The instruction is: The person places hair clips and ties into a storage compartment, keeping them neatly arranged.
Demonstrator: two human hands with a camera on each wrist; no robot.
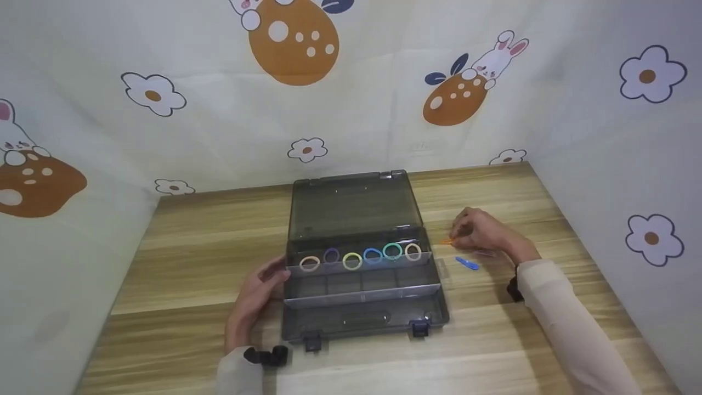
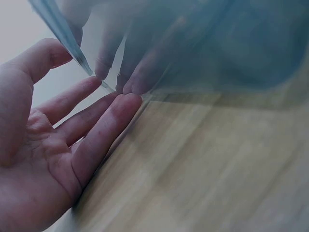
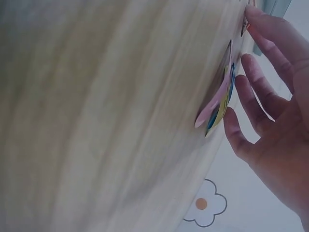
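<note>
My left hand (image 1: 255, 293) lies wide, fingers stretched and tips touching the left side of a smoky, see-through box (image 1: 364, 315) at the middle of a wooden table (image 1: 197, 274). The lid (image 1: 354, 208) stands open at the back, and two clear dividers run across the inside. Along the rear divider (image 1: 343, 267), six rings form a row: orange (image 1: 310, 270), purple (image 1: 325, 255), yellow (image 1: 352, 269), blue (image 1: 373, 263), teal (image 1: 392, 259) and peach (image 1: 413, 259).

Just beyond the box's right side, my right hand (image 1: 482, 230) pinches an orange clip (image 1: 447, 241) narrowly between thumb and finger, low over the tabletop. Near it, a blue clip (image 1: 467, 263) lies flat on the wood. By the other fingers of that hand, the right wrist view shows a pink clip (image 3: 215, 101) and a yellow clip (image 3: 222, 104) overlapping. Patterned cloth (image 1: 378, 99) hangs behind.
</note>
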